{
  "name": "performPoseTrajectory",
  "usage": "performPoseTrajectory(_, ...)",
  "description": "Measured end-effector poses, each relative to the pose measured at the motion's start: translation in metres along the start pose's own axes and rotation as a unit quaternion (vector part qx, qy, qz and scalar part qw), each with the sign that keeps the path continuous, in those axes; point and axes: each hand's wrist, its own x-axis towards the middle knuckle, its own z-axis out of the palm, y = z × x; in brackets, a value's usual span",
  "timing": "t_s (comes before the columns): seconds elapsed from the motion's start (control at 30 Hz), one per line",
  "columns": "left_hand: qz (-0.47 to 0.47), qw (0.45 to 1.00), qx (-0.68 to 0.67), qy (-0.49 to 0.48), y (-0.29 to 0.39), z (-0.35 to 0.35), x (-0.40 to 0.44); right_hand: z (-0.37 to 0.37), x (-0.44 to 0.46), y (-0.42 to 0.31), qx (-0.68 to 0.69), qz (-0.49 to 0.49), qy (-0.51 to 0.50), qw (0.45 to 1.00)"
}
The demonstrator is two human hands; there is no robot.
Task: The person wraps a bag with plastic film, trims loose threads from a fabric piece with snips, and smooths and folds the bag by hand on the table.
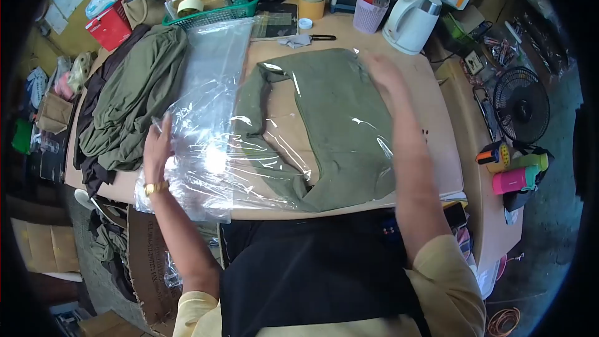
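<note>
Green garment (349, 106) laid flat on the table (437, 150), in front of the person; its body is spread toward the right, one sleeve bent round on the left, with table colour seen in the gap between. Garment is overlaid by clear plastic film (193, 190): glare streaks seen over both sleeve and body. Whether it's inside a bag or just under a sheet can't be told. Film is bunched and shiny on the left, slightly past the near table edge.

Left hand (160, 145) placed at the film's left side, thumb and fingers apart at the tips; whether film is pinched between them can't be told. Gold watch (156, 188) worn on that wrist. Right hand (384, 72) is placed at the garment's far right corner, motion-blurred; finger state can't be told.

Flat clear plastic (215, 56) is laid beyond the left hand, alongside a heap of green cloth (137, 100), with dark cloth (93, 171) showing beneath. Black-handled tool (323, 37) and white cap (305, 24) are set past the garment. Tape roll (190, 6) is held in a green basket (215, 17) at the back; white kettle (409, 22) is stood beside a lilac cup (369, 17). Black fan (523, 106) and pink bottle (508, 181) are placed off to the right.
</note>
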Motion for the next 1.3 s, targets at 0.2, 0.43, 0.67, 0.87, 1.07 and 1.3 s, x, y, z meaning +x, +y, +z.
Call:
performPoseTrajectory(0.2, 0.071, 0.979, -0.040, 0.184, -0.048, -0.005, 0.016, 0.065, -0.002, -0.045, -0.068, -0.030, 0.089, 0.993)
performPoseTrajectory(0.43, 0.069, 0.987, 0.140, 0.024, -0.016, 0.000, -0.062, 0.069, 0.015, -0.029, -0.064, -0.054, 0.171, 0.982)
performPoseTrajectory(0.67, 0.004, 0.999, -0.015, 0.048, -0.016, -0.002, -0.066, 0.043, -0.015, -0.033, 0.035, -0.308, 0.253, 0.916)
performPoseTrajectory(0.87, -0.016, 0.999, 0.037, 0.005, -0.013, 0.001, -0.070, 0.046, -0.273, -0.040, -0.020, -0.552, -0.113, 0.826)
performPoseTrajectory(1.07, -0.002, 0.999, -0.048, -0.026, -0.037, 0.003, -0.063, 0.073, -0.289, -0.012, 0.019, -0.534, -0.122, 0.836)
performPoseTrajectory(1.3, -0.001, 0.997, -0.060, -0.053, -0.021, -0.018, -0.088, 0.016, -0.212, 0.021, -0.039, -0.209, 0.179, 0.961)
